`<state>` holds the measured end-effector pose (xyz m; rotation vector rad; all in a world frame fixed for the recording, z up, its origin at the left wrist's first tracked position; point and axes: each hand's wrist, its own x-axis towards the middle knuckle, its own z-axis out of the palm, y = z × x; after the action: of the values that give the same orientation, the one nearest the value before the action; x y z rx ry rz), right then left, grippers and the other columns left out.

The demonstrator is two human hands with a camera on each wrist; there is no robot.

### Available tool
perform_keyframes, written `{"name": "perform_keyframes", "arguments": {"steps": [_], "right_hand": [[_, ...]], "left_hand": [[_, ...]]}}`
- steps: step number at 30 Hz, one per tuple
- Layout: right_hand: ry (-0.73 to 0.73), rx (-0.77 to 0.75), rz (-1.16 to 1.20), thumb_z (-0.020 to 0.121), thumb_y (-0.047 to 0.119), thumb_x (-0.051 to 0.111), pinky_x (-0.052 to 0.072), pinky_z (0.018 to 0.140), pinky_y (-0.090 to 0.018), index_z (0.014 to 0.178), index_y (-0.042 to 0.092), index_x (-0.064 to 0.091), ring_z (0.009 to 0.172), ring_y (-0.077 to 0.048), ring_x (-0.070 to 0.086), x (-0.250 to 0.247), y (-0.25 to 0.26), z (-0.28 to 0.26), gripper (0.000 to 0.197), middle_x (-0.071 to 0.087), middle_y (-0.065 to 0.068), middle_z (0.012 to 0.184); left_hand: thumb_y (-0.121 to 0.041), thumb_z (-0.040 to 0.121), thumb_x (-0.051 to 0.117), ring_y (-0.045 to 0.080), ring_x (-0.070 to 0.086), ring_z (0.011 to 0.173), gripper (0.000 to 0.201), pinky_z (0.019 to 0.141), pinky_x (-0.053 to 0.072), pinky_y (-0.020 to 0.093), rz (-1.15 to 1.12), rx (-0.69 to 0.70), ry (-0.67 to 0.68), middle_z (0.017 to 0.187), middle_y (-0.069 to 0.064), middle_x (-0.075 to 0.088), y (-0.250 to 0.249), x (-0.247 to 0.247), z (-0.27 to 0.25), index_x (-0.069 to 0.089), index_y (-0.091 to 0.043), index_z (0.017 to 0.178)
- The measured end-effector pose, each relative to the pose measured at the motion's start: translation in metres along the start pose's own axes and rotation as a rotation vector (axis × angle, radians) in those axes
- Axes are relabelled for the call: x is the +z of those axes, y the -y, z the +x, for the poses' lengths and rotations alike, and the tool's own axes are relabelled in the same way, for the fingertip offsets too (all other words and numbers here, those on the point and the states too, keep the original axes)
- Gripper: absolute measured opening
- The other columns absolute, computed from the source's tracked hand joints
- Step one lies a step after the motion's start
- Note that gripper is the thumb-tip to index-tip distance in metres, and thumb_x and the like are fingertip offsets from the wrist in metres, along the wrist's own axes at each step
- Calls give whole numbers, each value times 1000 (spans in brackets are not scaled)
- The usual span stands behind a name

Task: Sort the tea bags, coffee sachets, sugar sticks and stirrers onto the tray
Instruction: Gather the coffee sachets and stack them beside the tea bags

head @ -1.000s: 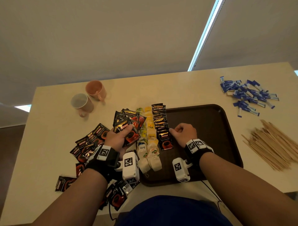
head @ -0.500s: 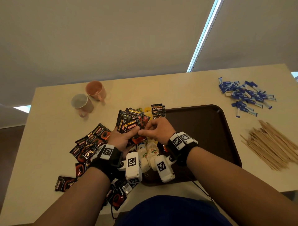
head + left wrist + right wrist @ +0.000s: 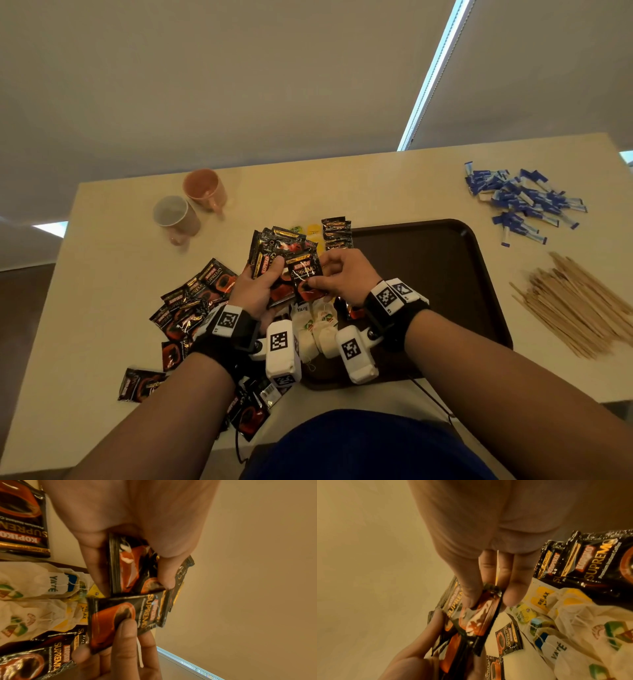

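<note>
My left hand (image 3: 255,291) grips a fanned bunch of black coffee sachets (image 3: 274,246) above the left edge of the dark brown tray (image 3: 445,274). Thumb and fingers of my right hand (image 3: 342,277) pinch one coffee sachet (image 3: 305,275) at the front of that bunch. The left wrist view shows the pinched sachet (image 3: 126,619) below the gripped bunch (image 3: 133,566). In the right wrist view my fingers pinch the sachet (image 3: 481,618). A column of sachets (image 3: 337,233) and tea bags (image 3: 318,329) lies on the tray's left side.
Loose coffee sachets (image 3: 195,305) lie scattered on the table left of the tray. Blue sugar sticks (image 3: 520,202) are piled at the far right, wooden stirrers (image 3: 575,305) below them. Two mugs (image 3: 191,205) stand at the back left.
My right hand left the sachet column on the tray, moved left to the bunch in my left hand and pinched one sachet. The left hand rose slightly with its bunch.
</note>
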<state>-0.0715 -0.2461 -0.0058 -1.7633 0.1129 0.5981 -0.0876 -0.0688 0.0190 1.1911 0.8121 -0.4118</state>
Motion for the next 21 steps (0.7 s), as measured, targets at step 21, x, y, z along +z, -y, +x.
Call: {"name": "perform_keyframes", "arguments": {"steps": [21], "right_hand": [[-135,383,-434,83,19,76,55,76,-29,100,21,63,75,-10,63,-54,-90,-19,22,65,4,86]], "left_hand": [[-25,88,72,31,68,97,34,80,57,45,84,12,-63,113,15,69,-2,-4,4,60,-13,117]]}}
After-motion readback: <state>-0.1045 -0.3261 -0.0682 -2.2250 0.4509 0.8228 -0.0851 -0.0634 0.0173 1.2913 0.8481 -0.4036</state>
